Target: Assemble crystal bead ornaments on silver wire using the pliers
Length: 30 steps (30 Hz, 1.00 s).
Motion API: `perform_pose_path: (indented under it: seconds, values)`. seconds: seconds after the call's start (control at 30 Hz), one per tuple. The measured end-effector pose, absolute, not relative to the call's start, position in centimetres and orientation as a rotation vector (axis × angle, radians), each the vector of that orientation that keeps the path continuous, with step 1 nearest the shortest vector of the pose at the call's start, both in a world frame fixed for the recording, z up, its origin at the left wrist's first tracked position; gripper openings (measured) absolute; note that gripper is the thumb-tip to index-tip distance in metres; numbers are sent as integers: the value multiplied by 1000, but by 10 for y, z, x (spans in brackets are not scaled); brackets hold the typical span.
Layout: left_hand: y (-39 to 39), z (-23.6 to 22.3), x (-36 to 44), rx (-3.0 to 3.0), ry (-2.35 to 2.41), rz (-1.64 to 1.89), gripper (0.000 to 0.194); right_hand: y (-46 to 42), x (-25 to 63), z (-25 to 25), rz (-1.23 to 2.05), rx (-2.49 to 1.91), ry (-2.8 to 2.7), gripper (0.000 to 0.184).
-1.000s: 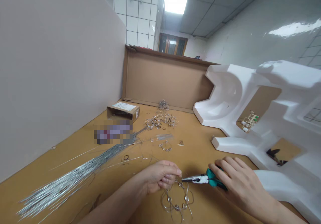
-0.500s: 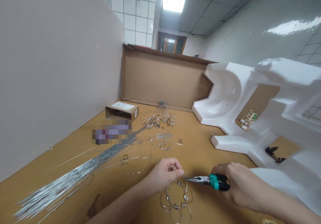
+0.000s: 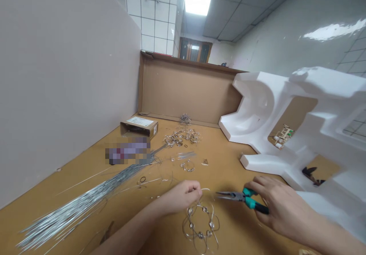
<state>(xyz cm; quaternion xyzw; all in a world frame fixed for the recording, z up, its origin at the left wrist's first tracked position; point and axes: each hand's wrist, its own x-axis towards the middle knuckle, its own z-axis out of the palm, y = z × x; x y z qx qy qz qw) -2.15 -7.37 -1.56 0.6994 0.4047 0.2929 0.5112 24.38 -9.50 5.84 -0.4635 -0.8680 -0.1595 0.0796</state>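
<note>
My left hand (image 3: 185, 196) is closed in a pinch on a thin wire (image 3: 206, 189), whose curved end sticks out to the right of the fingers. Just below it on the table lies a ring of bent wire with clear beads (image 3: 211, 225). My right hand (image 3: 278, 201) grips needle-nose pliers (image 3: 238, 197) with green and black handles. Their handles are spread and the jaws point left, a little apart from the wire's end.
A long bundle of silvery wires (image 3: 94, 194) lies at the left. Behind it are a blurred purple item (image 3: 130, 150) and a small cardboard box (image 3: 140, 127). Small wire pieces and rings (image 3: 181, 137) are scattered farther back. White foam packing (image 3: 263, 163) stands at the right.
The pliers have drawn right, away from my left hand, and their handles have spread. My left hand has shifted slightly left, and the curved wire end now shows beside its fingers.
</note>
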Motion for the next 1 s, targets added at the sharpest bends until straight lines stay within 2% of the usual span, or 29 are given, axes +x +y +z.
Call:
perform_pose_path:
  seconds: [0.17, 0.37, 0.57, 0.77, 1.0]
  values:
    - [-71, -14, -15, 1343, 957, 715, 24, -97, 242, 53, -811, -1054, -2670, 28]
    - [-70, -17, -11, 1237, 925, 675, 23, -101, 229, 48, -1039, -860, -2714, 34]
    - [-68, -21, -11, 1195, 887, 661, 18, -98, 222, 50, -1035, -826, -2730, 27]
    - [-67, -22, -10, 1202, 889, 653, 14, -99, 221, 50, -1019, -806, -2729, 28]
    - [-70, -23, -7, 1292, 929, 693, 18, -100, 220, 50, -913, -839, -2735, 27]
